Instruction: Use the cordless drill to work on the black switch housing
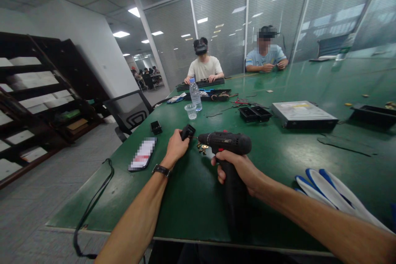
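Observation:
My right hand (233,169) grips a black cordless drill (230,143) by its handle, with the chuck pointing left. My left hand (177,148) is closed around a small black plastic part (187,132), tilted up off the green table (192,210). The drill's bit end is close to this part; whether they touch I cannot tell. Several small brass-coloured pieces (203,148) lie on the table just below the chuck. A similar small black box (156,127) rests to the left of my left hand.
A phone (142,154) lies at left. A water bottle (194,95) and plastic cup (191,111) stand ahead. Black trays (255,113), a disc drive (305,114) and white-blue gloves (331,192) are at right. Two people (203,66) sit across the table.

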`<state>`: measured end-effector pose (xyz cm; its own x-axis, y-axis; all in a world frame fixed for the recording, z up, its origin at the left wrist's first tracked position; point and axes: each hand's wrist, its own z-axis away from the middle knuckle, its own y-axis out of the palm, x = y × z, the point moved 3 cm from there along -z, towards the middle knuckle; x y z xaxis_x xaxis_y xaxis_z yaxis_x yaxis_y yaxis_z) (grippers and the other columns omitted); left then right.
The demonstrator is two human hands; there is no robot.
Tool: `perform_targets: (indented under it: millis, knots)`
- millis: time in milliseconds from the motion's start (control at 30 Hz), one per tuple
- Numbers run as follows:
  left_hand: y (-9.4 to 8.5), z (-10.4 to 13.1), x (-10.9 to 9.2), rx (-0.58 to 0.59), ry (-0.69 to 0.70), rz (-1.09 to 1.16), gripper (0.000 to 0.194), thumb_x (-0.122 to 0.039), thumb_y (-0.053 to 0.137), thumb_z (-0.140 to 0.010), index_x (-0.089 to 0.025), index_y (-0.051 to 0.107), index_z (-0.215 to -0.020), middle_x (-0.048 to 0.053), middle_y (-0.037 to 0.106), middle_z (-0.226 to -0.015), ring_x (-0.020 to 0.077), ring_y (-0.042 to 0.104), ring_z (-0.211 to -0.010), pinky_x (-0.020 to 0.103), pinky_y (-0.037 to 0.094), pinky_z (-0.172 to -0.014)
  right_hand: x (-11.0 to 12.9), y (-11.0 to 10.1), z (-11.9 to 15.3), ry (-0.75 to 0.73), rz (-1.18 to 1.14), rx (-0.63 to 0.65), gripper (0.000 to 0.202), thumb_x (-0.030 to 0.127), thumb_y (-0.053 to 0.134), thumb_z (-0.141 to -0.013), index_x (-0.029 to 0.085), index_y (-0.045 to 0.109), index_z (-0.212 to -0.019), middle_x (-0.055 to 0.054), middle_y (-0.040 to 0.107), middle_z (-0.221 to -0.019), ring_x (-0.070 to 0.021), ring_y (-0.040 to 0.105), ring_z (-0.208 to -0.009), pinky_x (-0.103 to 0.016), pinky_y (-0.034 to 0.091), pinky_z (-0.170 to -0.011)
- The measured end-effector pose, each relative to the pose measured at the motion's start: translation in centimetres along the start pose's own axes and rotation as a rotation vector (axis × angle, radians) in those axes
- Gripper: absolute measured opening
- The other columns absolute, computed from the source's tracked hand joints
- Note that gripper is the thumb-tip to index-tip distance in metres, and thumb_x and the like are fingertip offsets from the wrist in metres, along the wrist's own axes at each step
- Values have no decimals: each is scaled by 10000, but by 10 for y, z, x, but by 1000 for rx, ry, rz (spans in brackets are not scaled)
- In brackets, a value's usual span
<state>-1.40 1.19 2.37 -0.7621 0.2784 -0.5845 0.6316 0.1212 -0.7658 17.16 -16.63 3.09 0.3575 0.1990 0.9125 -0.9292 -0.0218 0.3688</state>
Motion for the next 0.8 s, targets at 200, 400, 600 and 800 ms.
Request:
perform_targets:
  millis: [200, 400, 600, 800]
  knots:
    - [1, 2, -4, -83, -50, 288, 354, -193, 680, -761, -155, 533, -1080, 75, 649, -1082, 184, 622, -966, 301, 477, -868, 1, 2, 3, -25, -6, 12, 221, 352, 596, -827, 151, 678, -784, -18, 589, -486, -153, 544, -450, -270, 439, -504]
    - [3, 4, 0, -107, -113, 474, 369, -210, 702, -747, -141, 540, -1072, 69, 639, -1056, 172, 616, -942, 296, 486, -851, -1, 1, 4, -4, -35, 17, 233, 356, 582, -841, 149, 683, -805, -17, 579, -487, -160, 539, -459, -276, 430, -500]
    - [13, -1, 12, -89, -150, 568, 420, -221, 716, -725, -143, 525, -1091, 68, 647, -1012, 159, 626, -867, 279, 505, -772, 0, 2, 5, -1, -55, 31, 236, 348, 588, -855, 140, 683, -800, -11, 566, -491, -157, 535, -460, -277, 423, -507]
    - [17, 2, 11, -85, -165, 654, 563, -201, 699, -722, -145, 477, -1237, 83, 657, -1033, 163, 631, -807, 272, 515, -690, -1, 2, 5, 22, -80, 38, 241, 354, 587, -862, 137, 681, -816, -8, 560, -497, -152, 527, -463, -270, 420, -513]
